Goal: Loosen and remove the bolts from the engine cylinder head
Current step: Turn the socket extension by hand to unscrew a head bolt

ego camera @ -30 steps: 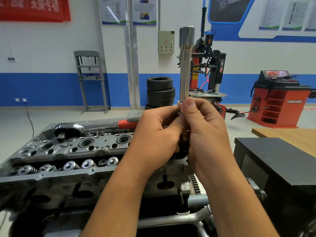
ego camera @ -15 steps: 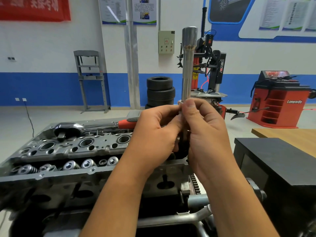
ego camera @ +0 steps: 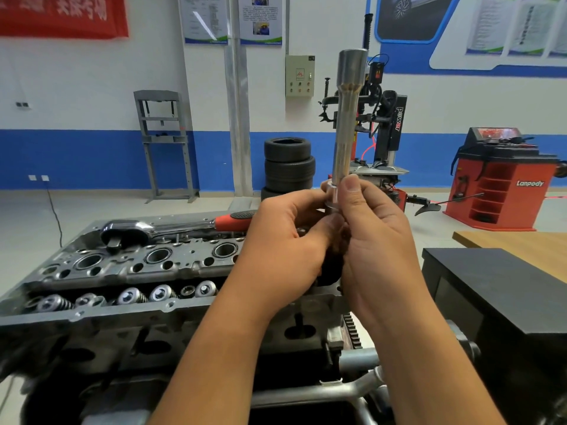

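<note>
Both hands raised together above the near right end of the cylinder head [ego camera: 129,271]. Left hand [ego camera: 285,240] and right hand [ego camera: 377,240] curled around the lower end of a long metal bolt [ego camera: 345,130], held upright, thick end on top, right thumb pressed against a collar on the shaft. Red-handled ratchet [ego camera: 171,227] lying across the far edge of the head.

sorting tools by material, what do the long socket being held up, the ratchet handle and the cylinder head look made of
Long socket: polished steel by the look, mirror-bright with a brownish tarnish along the shaft.
Ratchet: chromed metal head and shank with sharp highlights; the red and black grip looks like rubber or plastic.
Cylinder head: dull grey, grainy surface, probably cast aluminium, though the exact alloy cannot be told.
</note>
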